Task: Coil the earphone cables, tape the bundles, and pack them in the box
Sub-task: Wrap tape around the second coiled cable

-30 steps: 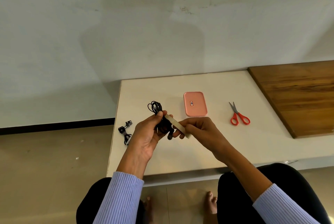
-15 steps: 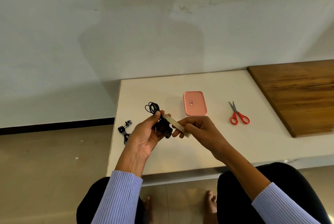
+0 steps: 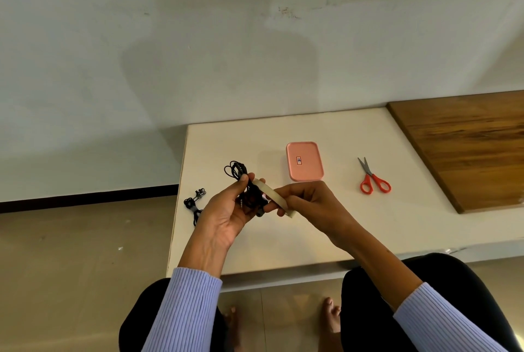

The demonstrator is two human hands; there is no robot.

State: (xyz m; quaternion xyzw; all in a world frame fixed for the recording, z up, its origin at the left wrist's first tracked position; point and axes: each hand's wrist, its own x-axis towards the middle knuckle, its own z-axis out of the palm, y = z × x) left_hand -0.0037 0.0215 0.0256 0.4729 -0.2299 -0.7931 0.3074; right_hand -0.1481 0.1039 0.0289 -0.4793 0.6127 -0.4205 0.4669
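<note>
Pinched between thumb and fingers of the left hand (image 3: 226, 209), the coiled black earphone bundle (image 3: 246, 190) was held up above the white table (image 3: 312, 226), its loops sticking out past the thumb toward the far side and an earbud and the plug hanging just under the fingers. That clamp at the middle seemed meant to keep the coil from springing loose while leaving a waist of cable bare for binding. The right hand (image 3: 309, 204) gripped the tape roll (image 3: 276, 198), a pale ring held edge-on and touching the bundle, apparently so that the free end could be laid straight onto the cable; whether the tape already stuck there could not be told.

A second earphone (image 3: 194, 205) lay near the table's left edge, loosely gathered, and whether it bore tape was too small to make out. The pink box (image 3: 304, 160) sat closed beyond the hands, well within reach for the packing that still lay ahead. The red-handled scissors (image 3: 373, 178) rested to its right, blades pointing away, probably parked there to cut the tape once the wrap was made. A wooden board (image 3: 467, 147) covered the table's right end.

Judged from this, the taping of this bundle was under way and nothing was yet packed.
</note>
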